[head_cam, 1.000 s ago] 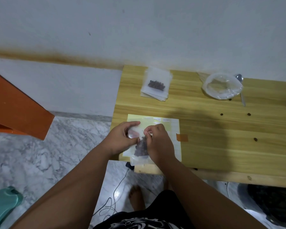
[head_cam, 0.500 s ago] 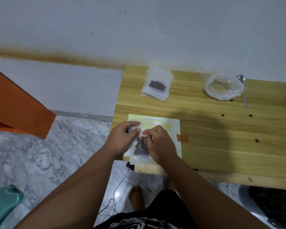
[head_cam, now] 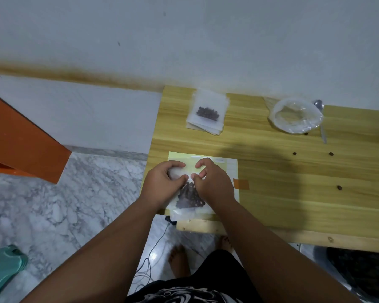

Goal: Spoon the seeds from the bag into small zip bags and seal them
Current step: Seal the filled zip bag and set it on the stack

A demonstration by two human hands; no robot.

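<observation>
Two hands work one small zip bag (head_cam: 185, 213), a thin, frosted-clear plastic pouch lying near the front edge of the wooden table (head_cam: 293, 206), on top of a pale yellow-green sheet (head_cam: 231, 171). Dark, round seeds (head_cam: 189, 196) sit in a loose heap in the pouch's lower half. Left hand (head_cam: 162, 185) has its fingers curled over the pouch's upper left corner, thumb tip pressed to the plastic; right hand (head_cam: 216, 185) pinches the top edge just beside it, thumb and forefinger bent close. Both hands hide the pouch's mouth, so I cannot tell whether the seal is closed. Orange tape tab (head_cam: 241, 184) sticks at the sheet's right edge. Small white labels lie along the sheet's far edge, writing too small to read. Far side of the table: flat stack of zip bags (head_cam: 206, 125), the top one with a small cluster of seeds. Well to the right, a large clear bag (head_cam: 295, 115), crinkled, its mouth rolled open in a ring; a metal spoon (head_cam: 323, 133) lies just behind and beside it. Several loose seeds (head_cam: 330, 153) lie scattered on the light, grained tabletop. Grey-veined marble floor (head_cam: 53, 204) to the left, with an orange panel (head_cam: 20, 138) and a teal plastic object (head_cam: 2, 267).
</observation>
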